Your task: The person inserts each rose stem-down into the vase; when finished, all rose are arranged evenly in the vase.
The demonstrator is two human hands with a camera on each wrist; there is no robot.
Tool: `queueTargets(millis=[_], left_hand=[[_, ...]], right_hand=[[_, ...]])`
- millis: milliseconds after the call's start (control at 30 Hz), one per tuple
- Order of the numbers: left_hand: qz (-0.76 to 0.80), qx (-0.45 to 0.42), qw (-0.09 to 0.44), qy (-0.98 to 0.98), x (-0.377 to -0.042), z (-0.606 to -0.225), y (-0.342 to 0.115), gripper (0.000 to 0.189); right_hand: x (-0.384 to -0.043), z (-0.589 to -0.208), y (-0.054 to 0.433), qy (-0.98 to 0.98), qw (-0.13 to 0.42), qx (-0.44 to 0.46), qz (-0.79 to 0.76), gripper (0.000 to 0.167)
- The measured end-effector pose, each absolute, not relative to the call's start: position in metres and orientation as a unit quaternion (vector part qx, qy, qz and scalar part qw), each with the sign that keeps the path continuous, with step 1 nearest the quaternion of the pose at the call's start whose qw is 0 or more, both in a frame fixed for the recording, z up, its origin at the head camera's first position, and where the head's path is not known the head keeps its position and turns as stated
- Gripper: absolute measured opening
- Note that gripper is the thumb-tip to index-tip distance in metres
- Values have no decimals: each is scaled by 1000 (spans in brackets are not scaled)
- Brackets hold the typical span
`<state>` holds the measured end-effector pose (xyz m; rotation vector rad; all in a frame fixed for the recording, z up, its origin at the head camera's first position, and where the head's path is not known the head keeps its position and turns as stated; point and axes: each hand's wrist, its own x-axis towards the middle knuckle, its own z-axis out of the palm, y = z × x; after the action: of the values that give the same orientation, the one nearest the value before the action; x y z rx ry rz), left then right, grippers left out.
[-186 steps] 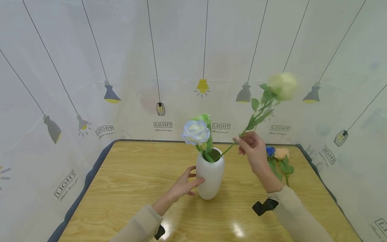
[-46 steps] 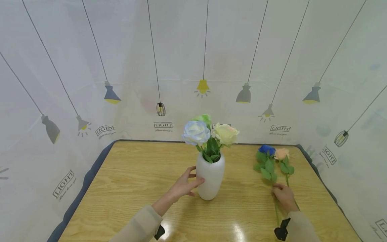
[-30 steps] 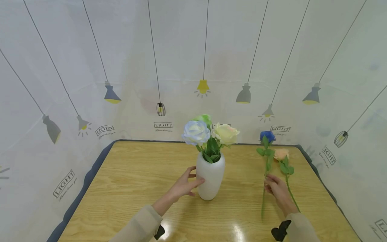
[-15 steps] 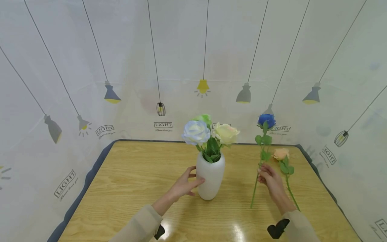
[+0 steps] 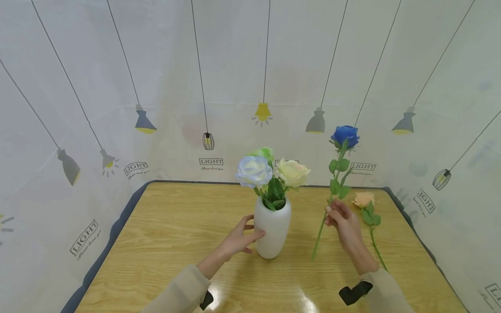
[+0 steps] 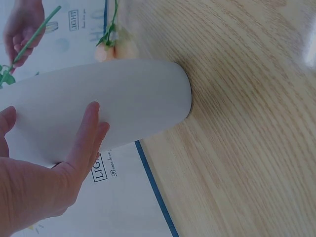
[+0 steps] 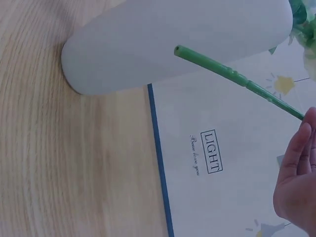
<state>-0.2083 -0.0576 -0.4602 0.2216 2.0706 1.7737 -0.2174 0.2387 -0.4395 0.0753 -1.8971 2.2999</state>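
Note:
My right hand (image 5: 344, 224) pinches the green stem of a blue rose (image 5: 345, 137), held up right of the vase with its bloom on top. In the right wrist view the bare stem end (image 7: 212, 64) slants across in front of the vase. A white vase (image 5: 274, 226) stands upright on the table, holding a pale blue rose (image 5: 254, 171), a cream rose (image 5: 292, 173) and a light green bloom (image 5: 264, 153) behind. My left hand (image 5: 236, 239) rests against the vase's left side, its fingers (image 6: 88, 128) fairly straight along the wall.
A peach rose (image 5: 364, 200) lies on the wooden table (image 5: 188, 217) behind my right wrist, stem toward me. White sheeting (image 5: 231, 65) printed with hanging lamps encloses the back and sides. Dark blue edging (image 5: 117, 226) runs along the table's border.
The cream rose went into the vase earlier. My right hand then took the blue rose from the table, raised it and moved it leftward toward the vase. My left hand stayed at the vase.

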Motion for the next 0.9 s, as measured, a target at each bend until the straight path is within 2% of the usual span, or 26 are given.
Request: queueTargets(millis=[200, 700, 900], left_hand=[[636, 81, 201, 740, -209, -461, -58, 83], [636, 82, 202, 740, -210, -463, -57, 83], [637, 81, 203, 740, -210, -463, -57, 83]], right_hand=[[-216, -422, 226, -581, 98, 61, 805, 5], [-222, -374, 204, -468, 161, 138, 858, 14], [-228, -357, 200, -458, 189, 139, 857, 14]])
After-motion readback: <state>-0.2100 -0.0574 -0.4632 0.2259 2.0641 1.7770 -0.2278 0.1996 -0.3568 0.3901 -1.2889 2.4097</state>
